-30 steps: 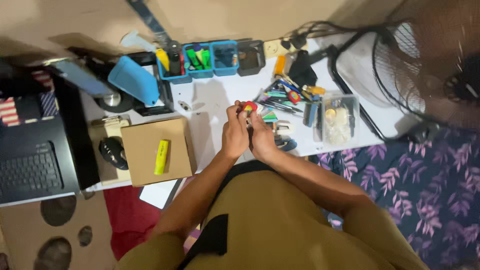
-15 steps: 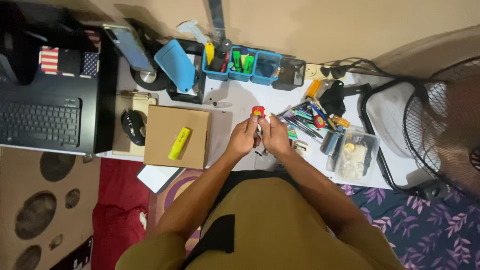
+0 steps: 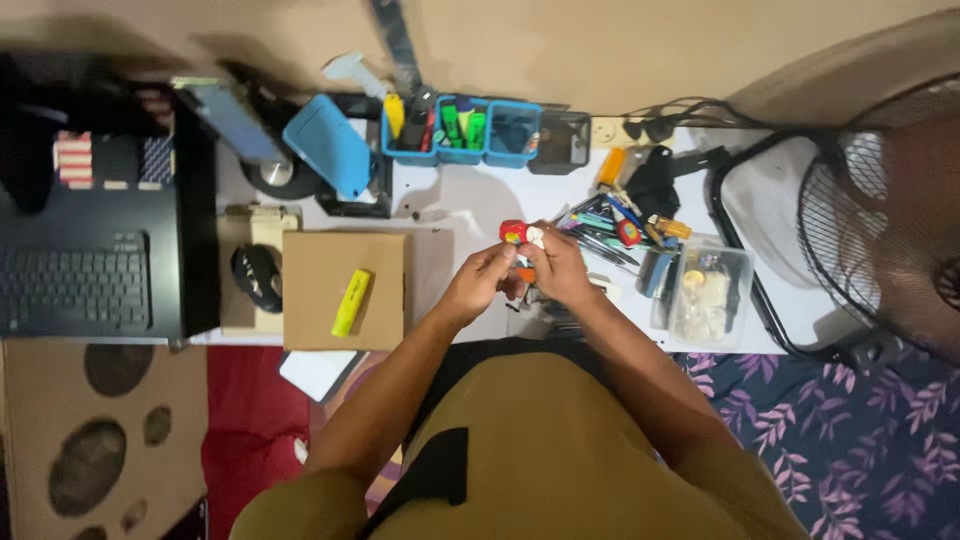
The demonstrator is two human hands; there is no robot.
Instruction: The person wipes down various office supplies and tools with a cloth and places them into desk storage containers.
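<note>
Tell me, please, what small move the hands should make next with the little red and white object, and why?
Probably lower it towards the white desk first. Both the left hand and right hand pinch the small red and white plastic object by the fingertips, in the air beside a heap of pens and tools, so a slip could lose it there.

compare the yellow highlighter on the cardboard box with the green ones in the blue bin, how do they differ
The yellow highlighter lies flat and alone on the cardboard box; the green highlighters stand upright, packed together in a blue bin. The yellow one sits near the person's left hand, the green ones farther back by the wall. Both look like capped, chunky markers.
</note>
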